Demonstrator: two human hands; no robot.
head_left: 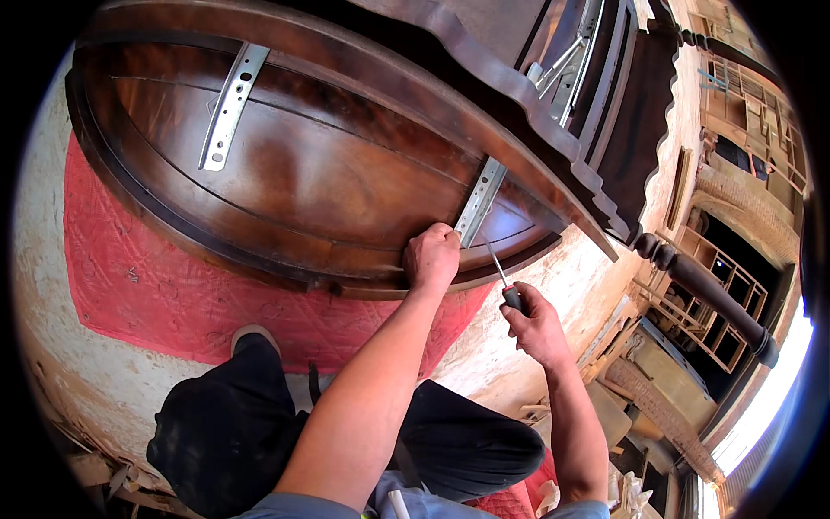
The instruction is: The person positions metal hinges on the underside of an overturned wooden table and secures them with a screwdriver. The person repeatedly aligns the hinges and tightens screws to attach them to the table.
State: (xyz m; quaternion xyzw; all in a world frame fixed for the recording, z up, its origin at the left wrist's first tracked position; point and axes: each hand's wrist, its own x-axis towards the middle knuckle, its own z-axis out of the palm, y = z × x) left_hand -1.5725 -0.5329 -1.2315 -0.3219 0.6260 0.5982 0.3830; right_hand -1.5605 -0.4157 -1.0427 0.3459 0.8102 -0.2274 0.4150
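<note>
A glossy dark-brown wooden panel (337,177) with a curved rim lies in front of me. Two perforated metal rails are on it: a left rail (232,111) and a right rail (481,199). My left hand (432,258) is closed at the panel's near edge, its fingertips against the lower end of the right rail; whatever they pinch is hidden. In my right hand (538,324), the fingers wrap round the dark handle of a screwdriver (512,297). Its thin shaft points up and left, towards the right rail's lower end.
Under the panel spreads a red quilted cloth (173,268) on a pale, worn floor (43,259). Larger dark furniture with a wavy edge (519,91) stands behind. A turned wooden post (709,290) juts out at right, near stacked frames and boards. My shoe (256,334) rests on the cloth.
</note>
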